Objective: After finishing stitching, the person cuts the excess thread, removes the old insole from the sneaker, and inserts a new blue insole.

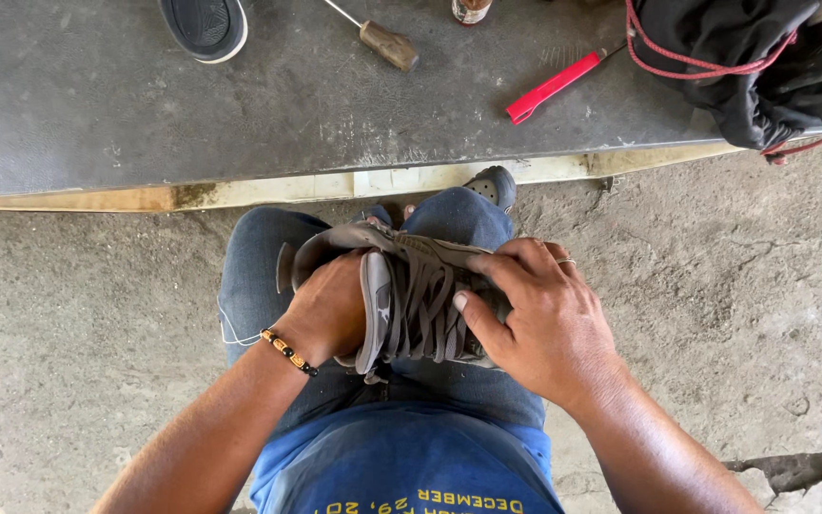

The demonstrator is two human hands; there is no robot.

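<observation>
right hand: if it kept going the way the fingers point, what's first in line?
The right hand points left across the grey shoe, already resting on its laces. Going on, it would likely meet the left hand, which grips the shoe's other side.

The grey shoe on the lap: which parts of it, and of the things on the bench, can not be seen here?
- Grey shoe, head view: its sole faces away; the left hand and right hand cover its sides.
- Left hand's fingers: inside the shoe.
- Dark shoe and bottle: cut by the top edge.
- Red-handled tool: its tip goes under the black bag.
</observation>
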